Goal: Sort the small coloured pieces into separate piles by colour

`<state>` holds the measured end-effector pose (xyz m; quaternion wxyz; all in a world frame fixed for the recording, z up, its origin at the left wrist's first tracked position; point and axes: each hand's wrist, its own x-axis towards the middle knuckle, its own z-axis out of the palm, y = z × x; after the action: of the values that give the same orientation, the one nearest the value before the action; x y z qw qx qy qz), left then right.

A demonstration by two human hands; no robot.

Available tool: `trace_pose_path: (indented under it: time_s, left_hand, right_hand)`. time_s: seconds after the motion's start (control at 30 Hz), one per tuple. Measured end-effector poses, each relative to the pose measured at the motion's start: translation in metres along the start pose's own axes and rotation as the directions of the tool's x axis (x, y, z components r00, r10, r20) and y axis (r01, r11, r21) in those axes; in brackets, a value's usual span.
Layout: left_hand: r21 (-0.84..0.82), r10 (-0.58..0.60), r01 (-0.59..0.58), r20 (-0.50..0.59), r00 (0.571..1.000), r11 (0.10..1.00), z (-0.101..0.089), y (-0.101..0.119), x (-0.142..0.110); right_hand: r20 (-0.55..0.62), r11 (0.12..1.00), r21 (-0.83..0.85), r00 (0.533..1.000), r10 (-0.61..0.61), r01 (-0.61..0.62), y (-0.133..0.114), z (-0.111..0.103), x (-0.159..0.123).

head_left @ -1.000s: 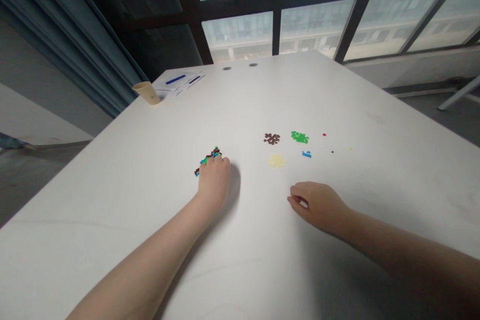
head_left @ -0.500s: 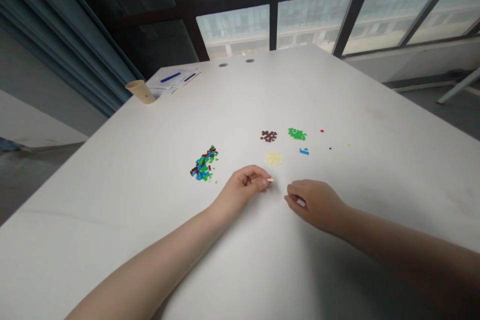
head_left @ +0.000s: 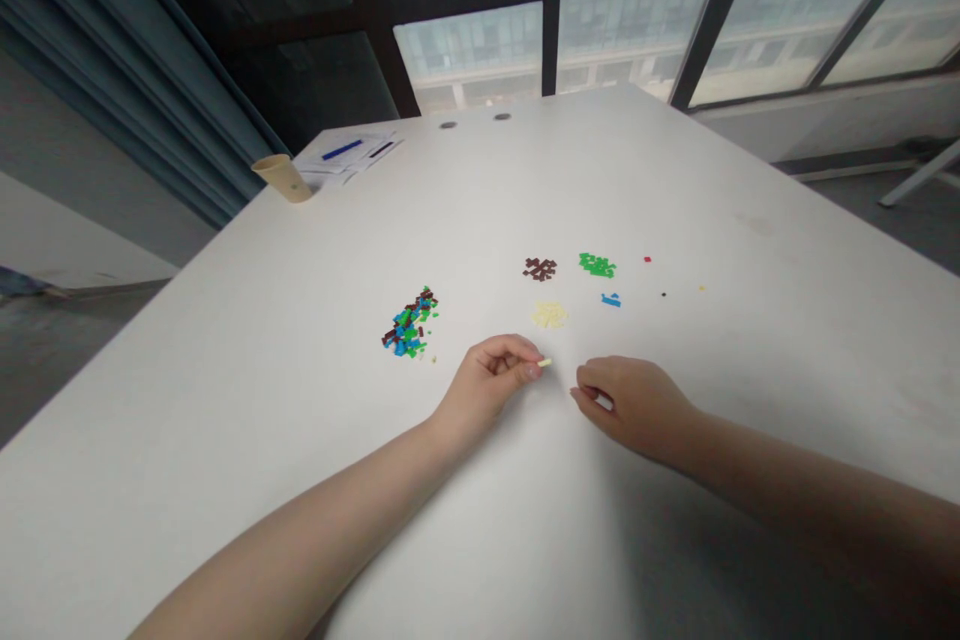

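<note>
Two forearms (head_left: 300,542) enter from the lower corners. Right hand (head_left: 637,405), lower right of centre: fingers loosely curled, contents cannot be determined. Left hand (head_left: 491,377), below centre: thumb and fingertips pinch a pale-yellow piece (head_left: 546,362). Beyond: mixed-colour pile (head_left: 409,325), left of centre; yellow cluster (head_left: 550,314), brown cluster (head_left: 540,268), green cluster (head_left: 597,266), right of centre; cup (head_left: 285,180), upper left.

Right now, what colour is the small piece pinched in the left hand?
Pale yellow; the small piece shows in the head view.
</note>
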<state>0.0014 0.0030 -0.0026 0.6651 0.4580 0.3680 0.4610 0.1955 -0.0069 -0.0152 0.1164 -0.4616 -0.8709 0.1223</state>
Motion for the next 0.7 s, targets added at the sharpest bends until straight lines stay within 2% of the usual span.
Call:
trace_pose_path:
  time_s: [0.07,0.13,0.2,0.3,0.37,0.43,0.7]
  left_hand:
    - [0.009,0.009,-0.009,0.02,1.0,1.0,0.0,0.0,0.0]
    - [0.019,0.009,-0.01,0.03,1.0,1.0,0.0,-0.001,-0.001]
    - [0.034,-0.001,-0.001,0.04,0.999,0.999,0.001,-0.001,-0.001]
    - [0.053,-0.019,0.015,0.077,0.997,0.999,0.003,-0.002,-0.002]
    - [0.061,-0.044,0.038,0.109,0.993,0.997,0.005,-0.003,-0.003]
    - [0.073,-0.082,0.073,0.128,0.988,0.995,0.006,-0.004,-0.004]
    - [0.127,-0.16,0.14,0.16,0.974,0.982,0.011,-0.003,-0.006]
  right_hand:
    - [-0.033,0.998,0.058,0.999,-0.003,0.005,0.0,0.001,-0.001]
    - [-0.145,0.984,0.179,0.989,0.006,0.02,0.0,0.001,-0.002]
    - [-0.321,0.952,0.295,0.947,0.013,0.087,-0.001,0.0,-0.003]
    - [-0.516,0.909,0.334,0.855,-0.047,0.251,-0.004,-0.002,-0.006]
    - [-0.547,0.886,0.326,0.83,-0.108,0.33,-0.006,-0.004,-0.007]
    - [-0.543,0.873,0.323,0.827,-0.146,0.367,-0.008,-0.005,-0.007]
    - [-0.528,0.856,0.345,0.834,-0.161,0.384,-0.009,-0.001,-0.009]
